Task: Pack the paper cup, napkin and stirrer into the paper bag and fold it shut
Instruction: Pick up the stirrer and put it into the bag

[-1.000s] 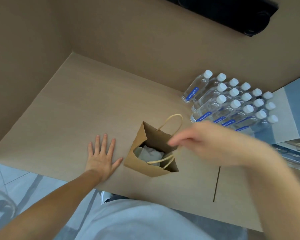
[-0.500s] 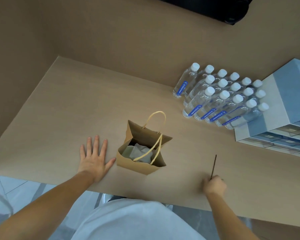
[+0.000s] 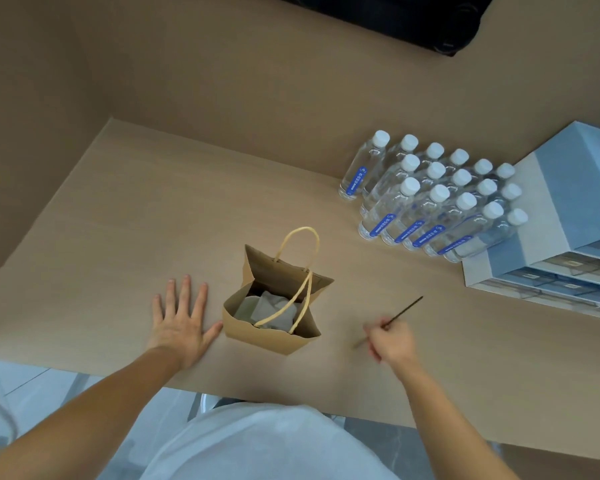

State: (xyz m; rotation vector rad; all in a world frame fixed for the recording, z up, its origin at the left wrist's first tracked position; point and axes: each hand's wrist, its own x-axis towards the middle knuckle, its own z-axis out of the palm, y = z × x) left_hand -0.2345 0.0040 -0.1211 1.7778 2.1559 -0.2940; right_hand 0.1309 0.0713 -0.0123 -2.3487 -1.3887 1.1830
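The right hand (image 3: 390,341) pinches the thin dark stirrer (image 3: 404,310), which slants up and away to the right. The open paper bag (image 3: 271,336) stands to its left, napkin (image 3: 272,308) inside. The left hand (image 3: 181,323) lies flat, fingers spread, just beside the bag.
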